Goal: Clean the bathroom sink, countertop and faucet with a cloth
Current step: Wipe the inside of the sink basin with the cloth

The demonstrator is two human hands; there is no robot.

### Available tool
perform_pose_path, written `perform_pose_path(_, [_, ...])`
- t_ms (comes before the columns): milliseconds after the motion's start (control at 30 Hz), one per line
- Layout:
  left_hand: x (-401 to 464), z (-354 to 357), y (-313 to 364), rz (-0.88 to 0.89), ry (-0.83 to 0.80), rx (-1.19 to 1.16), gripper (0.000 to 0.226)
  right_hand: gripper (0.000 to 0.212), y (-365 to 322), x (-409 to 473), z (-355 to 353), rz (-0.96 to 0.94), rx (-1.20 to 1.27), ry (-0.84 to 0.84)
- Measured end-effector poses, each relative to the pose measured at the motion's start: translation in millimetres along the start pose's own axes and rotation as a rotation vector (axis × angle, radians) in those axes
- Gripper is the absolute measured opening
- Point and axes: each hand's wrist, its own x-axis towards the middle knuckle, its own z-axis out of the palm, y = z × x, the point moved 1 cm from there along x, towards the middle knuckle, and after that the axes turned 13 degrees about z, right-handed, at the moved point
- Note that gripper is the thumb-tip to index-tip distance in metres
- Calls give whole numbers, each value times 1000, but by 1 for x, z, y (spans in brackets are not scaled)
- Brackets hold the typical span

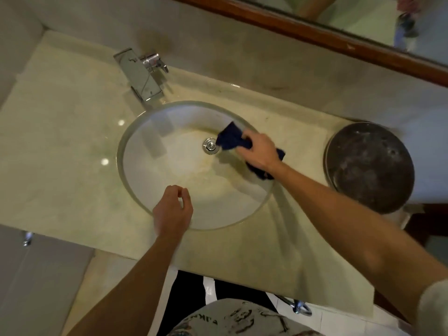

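The right hand [260,151] holds a dark blue cloth [231,138] inside the sink [135,166]. Its fingers curl down over the cloth and press it on the sink wall, just right of the drain [210,146]. One end of the cloth sticks out past the fingertips and almost touches the drain. The other end hangs out behind the wrist, near the right rim of the sink.

The left hand [172,209] holds nothing. It floats over the near rim of the sink, well apart from the drain. Its fingers are loosely curled, and the thumb and first finger sit close together with a small gap between them.

The sink is round and white, with yellow stains around the drain. It is set in a pale counter [60,146]. A shiny faucet [140,73] stands on the counter behind the sink, with its spout just over the far rim. A dark round bowl [369,166] sits right of the sink, at the end of the counter. A mirror [363,18] with a brown wood frame hangs on the wall behind the sink
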Motion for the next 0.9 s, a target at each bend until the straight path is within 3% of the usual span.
perform_pose_path(200, [0, 1, 0, -3, -43, 31, 25, 5, 11, -73, 27, 299, 731, -297])
perform_pose_path(333, [3, -10, 16, -122, -9, -232, 36, 17, 7, -90, 12, 313, 991, -275])
perform_pose_path(433, [16, -22, 56, -50, 15, -471, 38, 15, -5, -96, -5, 181, 940, -185])
perform_pose_path(567, [41, -25, 114, 95, -167, -755, 66, 19, -19, -104, -10, -73, 684, -91])
perform_pose_path(633, [46, -23, 134, 79, -211, -841, 54, 35, -23, -103, -4, -175, 537, -80])
perform_pose_path(700, [52, -20, 142, 14, -175, -924, 46, 44, -29, -99, 3, -189, 498, -104])
perform_pose_path(767, [59, -21, 136, -15, -132, -945, 43, 40, -33, -93, 7, -174, 527, -163])
perform_pose_path(900, [81, -23, 102, -75, -77, -907, 26, 35, -32, -76, 19, -94, 533, -408])
